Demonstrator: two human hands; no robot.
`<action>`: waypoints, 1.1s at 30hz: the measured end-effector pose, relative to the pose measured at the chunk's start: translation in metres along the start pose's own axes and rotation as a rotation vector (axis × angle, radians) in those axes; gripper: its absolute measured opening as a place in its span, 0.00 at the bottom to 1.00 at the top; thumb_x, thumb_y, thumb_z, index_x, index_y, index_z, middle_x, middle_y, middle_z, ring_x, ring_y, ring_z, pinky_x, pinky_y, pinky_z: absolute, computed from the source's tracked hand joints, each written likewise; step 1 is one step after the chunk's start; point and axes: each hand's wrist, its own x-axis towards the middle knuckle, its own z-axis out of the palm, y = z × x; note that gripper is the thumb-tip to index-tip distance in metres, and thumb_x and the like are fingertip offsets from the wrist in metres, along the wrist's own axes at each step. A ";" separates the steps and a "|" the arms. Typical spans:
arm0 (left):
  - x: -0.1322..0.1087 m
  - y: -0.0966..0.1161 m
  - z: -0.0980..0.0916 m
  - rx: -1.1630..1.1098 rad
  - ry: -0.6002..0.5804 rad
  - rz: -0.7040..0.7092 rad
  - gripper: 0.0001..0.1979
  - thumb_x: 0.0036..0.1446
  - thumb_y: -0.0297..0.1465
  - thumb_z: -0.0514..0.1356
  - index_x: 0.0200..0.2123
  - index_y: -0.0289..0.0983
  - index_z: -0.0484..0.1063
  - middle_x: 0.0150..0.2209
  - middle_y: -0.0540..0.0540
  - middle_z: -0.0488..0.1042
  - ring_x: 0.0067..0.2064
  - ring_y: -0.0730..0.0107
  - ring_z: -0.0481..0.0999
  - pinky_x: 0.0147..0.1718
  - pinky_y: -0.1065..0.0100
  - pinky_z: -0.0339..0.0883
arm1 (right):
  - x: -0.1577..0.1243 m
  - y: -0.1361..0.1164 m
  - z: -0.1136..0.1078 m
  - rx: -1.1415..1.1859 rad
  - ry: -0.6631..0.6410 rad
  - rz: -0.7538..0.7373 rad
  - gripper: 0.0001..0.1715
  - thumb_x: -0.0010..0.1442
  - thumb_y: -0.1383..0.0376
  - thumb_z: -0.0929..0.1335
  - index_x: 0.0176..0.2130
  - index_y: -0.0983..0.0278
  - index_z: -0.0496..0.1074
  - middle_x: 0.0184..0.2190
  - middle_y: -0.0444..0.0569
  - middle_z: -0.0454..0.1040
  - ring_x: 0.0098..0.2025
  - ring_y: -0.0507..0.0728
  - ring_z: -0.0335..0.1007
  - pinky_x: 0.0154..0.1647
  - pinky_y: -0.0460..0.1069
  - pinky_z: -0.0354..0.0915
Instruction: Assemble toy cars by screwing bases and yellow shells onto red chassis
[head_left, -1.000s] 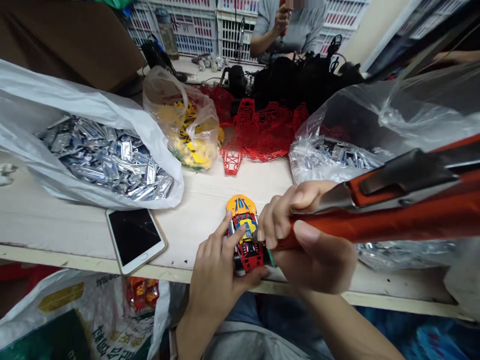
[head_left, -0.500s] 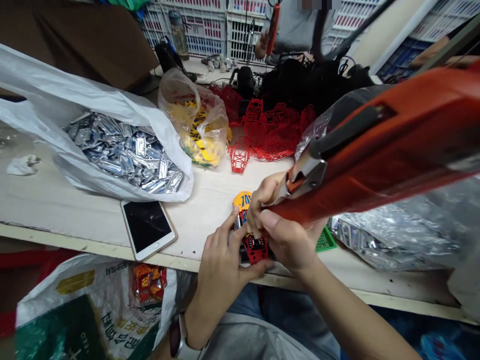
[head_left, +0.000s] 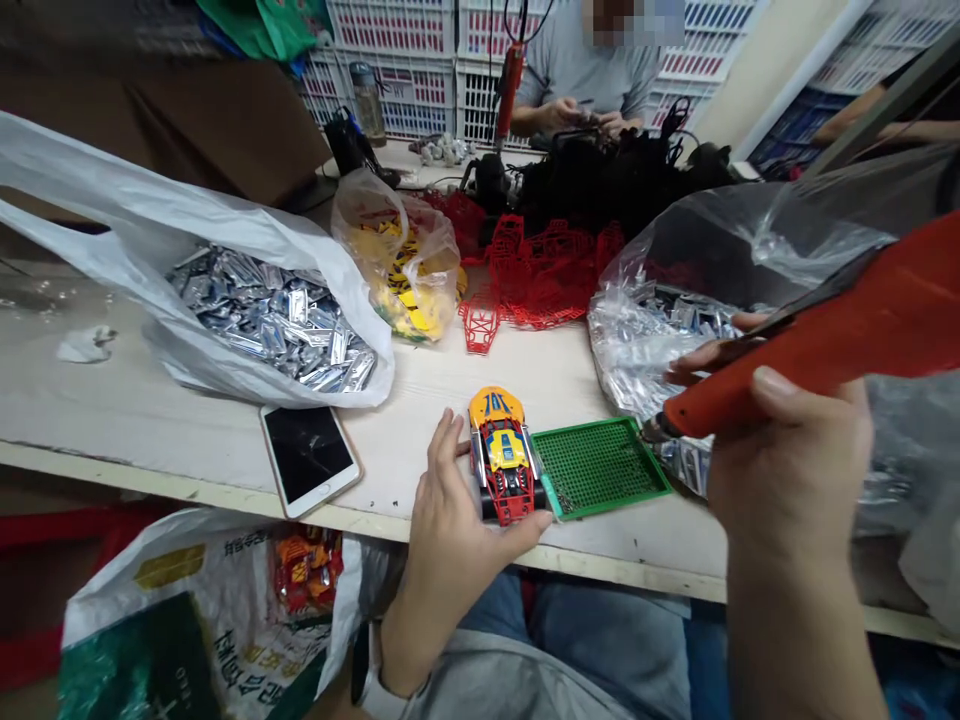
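Note:
A toy car [head_left: 505, 450] with a yellow-orange hood and red frame sits on the table, its hood facing away from me. My left hand [head_left: 454, 530] holds it, fingers along its left side and thumb at its rear end. To the right, my right hand [head_left: 787, 480] grips a red electric screwdriver [head_left: 825, 335], whose tip points down-left above the far right corner of a green mesh tray [head_left: 607, 460]. Small dark screws [head_left: 566, 500] lie at that tray's near left end, close beside the car.
Silver parts fill a white bag [head_left: 330, 270] on the left and a clear bag [head_left: 630, 350] on the right. A phone [head_left: 309, 455] lies near the table edge. Red frames [head_left: 551, 270] and a bag of yellow parts [head_left: 409, 290] are behind. A co-worker [head_left: 581, 90] sits opposite.
My right hand has moved right with the electric screwdriver, away from the toy car, uncovering the car and the green tray. My left hand stays at the car.

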 end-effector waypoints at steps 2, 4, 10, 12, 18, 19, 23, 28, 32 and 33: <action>0.003 0.009 0.004 0.066 0.034 -0.027 0.55 0.52 0.52 0.71 0.72 0.36 0.48 0.69 0.23 0.63 0.62 0.37 0.75 0.53 0.42 0.76 | 0.005 0.006 -0.015 -0.043 -0.010 -0.005 0.20 0.47 0.67 0.70 0.42 0.55 0.76 0.34 0.46 0.77 0.38 0.60 0.74 0.42 0.57 0.68; 0.006 0.016 0.007 0.159 0.014 -0.002 0.46 0.53 0.46 0.71 0.68 0.37 0.57 0.69 0.24 0.64 0.63 0.34 0.74 0.52 0.40 0.76 | 0.005 0.013 -0.028 -0.138 0.002 -0.051 0.25 0.48 0.67 0.72 0.48 0.55 0.73 0.44 0.50 0.78 0.48 0.63 0.75 0.52 0.60 0.66; 0.009 0.010 -0.005 -0.002 0.000 -0.013 0.36 0.57 0.27 0.64 0.68 0.35 0.60 0.68 0.28 0.68 0.67 0.44 0.72 0.62 0.47 0.72 | -0.038 0.032 -0.032 -0.500 0.228 -0.526 0.42 0.55 0.61 0.75 0.66 0.52 0.64 0.69 0.54 0.57 0.73 0.71 0.48 0.66 0.68 0.59; 0.007 0.002 -0.014 -0.123 0.024 -0.095 0.35 0.57 0.27 0.63 0.68 0.37 0.60 0.65 0.32 0.72 0.65 0.49 0.74 0.61 0.52 0.73 | -0.057 0.037 -0.023 -0.491 -0.038 -0.560 0.37 0.61 0.65 0.71 0.66 0.50 0.64 0.63 0.54 0.65 0.68 0.69 0.60 0.66 0.69 0.61; -0.008 -0.014 -0.046 -0.702 0.016 -0.278 0.29 0.60 0.35 0.68 0.63 0.44 0.68 0.64 0.39 0.75 0.63 0.52 0.77 0.56 0.60 0.77 | -0.086 0.047 0.005 -0.361 -0.667 -0.052 0.45 0.64 0.58 0.72 0.72 0.57 0.52 0.72 0.62 0.59 0.74 0.70 0.55 0.72 0.71 0.57; -0.011 -0.014 -0.050 -0.805 0.000 -0.297 0.29 0.59 0.38 0.69 0.63 0.45 0.69 0.62 0.40 0.77 0.60 0.52 0.80 0.54 0.61 0.78 | -0.089 0.047 0.009 -0.270 -0.687 0.108 0.48 0.64 0.55 0.73 0.73 0.58 0.51 0.73 0.63 0.57 0.74 0.70 0.55 0.72 0.70 0.57; -0.019 -0.014 -0.061 -1.033 0.000 -0.344 0.27 0.56 0.46 0.70 0.57 0.46 0.77 0.51 0.44 0.85 0.47 0.55 0.87 0.44 0.65 0.82 | -0.096 0.042 0.027 0.216 -0.787 0.600 0.49 0.57 0.48 0.78 0.67 0.59 0.59 0.65 0.61 0.71 0.65 0.67 0.72 0.66 0.65 0.68; -0.017 -0.009 -0.082 -0.907 0.110 -0.413 0.28 0.47 0.47 0.75 0.51 0.42 0.82 0.48 0.42 0.86 0.49 0.50 0.86 0.49 0.60 0.81 | -0.099 0.040 0.042 0.403 -0.805 0.759 0.47 0.45 0.50 0.84 0.58 0.61 0.69 0.57 0.58 0.79 0.58 0.64 0.79 0.58 0.57 0.76; -0.018 -0.009 -0.115 -0.797 0.128 -0.414 0.26 0.46 0.46 0.77 0.47 0.42 0.84 0.49 0.41 0.85 0.52 0.48 0.84 0.53 0.59 0.78 | -0.107 0.038 0.048 0.351 -0.865 0.860 0.43 0.42 0.53 0.85 0.54 0.61 0.74 0.51 0.55 0.83 0.53 0.64 0.82 0.57 0.58 0.77; -0.019 -0.011 -0.124 -0.783 0.105 -0.392 0.24 0.48 0.45 0.76 0.48 0.43 0.84 0.50 0.40 0.85 0.53 0.48 0.84 0.54 0.59 0.78 | -0.110 0.037 0.051 0.345 -0.877 0.870 0.43 0.42 0.54 0.85 0.54 0.61 0.74 0.50 0.54 0.83 0.52 0.65 0.83 0.57 0.59 0.77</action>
